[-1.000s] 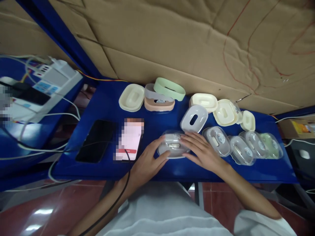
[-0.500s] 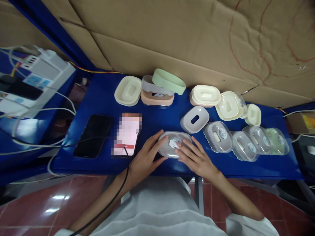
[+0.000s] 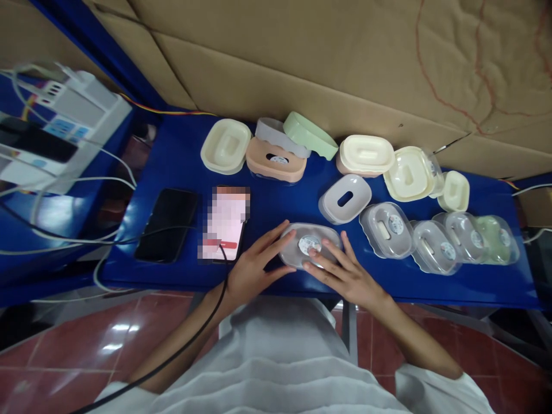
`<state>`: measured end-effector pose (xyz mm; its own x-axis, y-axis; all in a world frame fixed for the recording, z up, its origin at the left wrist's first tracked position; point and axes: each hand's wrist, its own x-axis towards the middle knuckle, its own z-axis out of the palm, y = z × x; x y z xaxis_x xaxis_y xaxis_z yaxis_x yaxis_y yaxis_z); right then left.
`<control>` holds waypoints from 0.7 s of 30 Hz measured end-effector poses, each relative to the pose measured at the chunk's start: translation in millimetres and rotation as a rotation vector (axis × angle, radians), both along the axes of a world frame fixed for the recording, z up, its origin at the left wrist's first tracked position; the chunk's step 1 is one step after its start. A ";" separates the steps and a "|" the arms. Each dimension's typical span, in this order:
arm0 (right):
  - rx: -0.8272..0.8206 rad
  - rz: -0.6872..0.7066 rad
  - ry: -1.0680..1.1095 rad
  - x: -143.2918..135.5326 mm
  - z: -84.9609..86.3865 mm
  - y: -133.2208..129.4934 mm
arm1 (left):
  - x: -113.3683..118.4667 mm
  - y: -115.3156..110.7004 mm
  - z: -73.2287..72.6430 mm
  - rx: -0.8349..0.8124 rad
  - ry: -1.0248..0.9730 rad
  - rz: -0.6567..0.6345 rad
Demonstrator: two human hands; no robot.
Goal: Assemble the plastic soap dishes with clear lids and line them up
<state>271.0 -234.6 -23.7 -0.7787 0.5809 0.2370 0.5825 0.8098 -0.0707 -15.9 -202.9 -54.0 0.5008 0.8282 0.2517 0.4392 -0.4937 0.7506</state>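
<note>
In the head view, an oval grey plastic box with a clear cover [image 3: 287, 248] and a round white label lies near the table's front edge. My left hand [image 3: 254, 264] clasps its left end, fingers at the far rim and thumb at the near one. Spread across the right part of the cover, my right hand [image 3: 347, 273] touches the label with its fingertips. Behind the box stands a grey oval piece [image 3: 345, 198] with a dark slot. Several similar clear-covered boxes [image 3: 386, 230] line up to the right, one of them green.
Along the back sit a cream tray [image 3: 226, 146], a peach box [image 3: 276, 161], a green ring [image 3: 310, 135] and more cream pieces [image 3: 366, 154]. To the left lie a lit phone [image 3: 226, 224] with a cable, a dark phone [image 3: 166, 224] and a white power strip [image 3: 92, 135].
The camera view has shifted slightly, so the table appears higher. My right fingers have spread and moved a little over the label; my left hand stays at the box's end.
</note>
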 end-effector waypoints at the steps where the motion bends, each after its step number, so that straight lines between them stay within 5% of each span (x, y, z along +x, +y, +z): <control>1: -0.002 0.001 0.004 0.0 -2.2 -1.3 | -0.3 -0.4 -0.7 0.012 -0.003 -0.009; 12: -0.207 -0.252 0.275 -2.7 -15.2 0.3 | 0.8 -3.4 -4.0 -0.056 0.032 -0.015; 17: -0.046 -0.358 0.348 12.9 13.0 -19.6 | -3.4 -9.9 -4.8 -0.101 -0.045 0.015; 21: 0.286 -0.766 0.350 96.3 52.4 -13.9 | -2.8 -9.0 -1.1 -0.110 0.004 0.056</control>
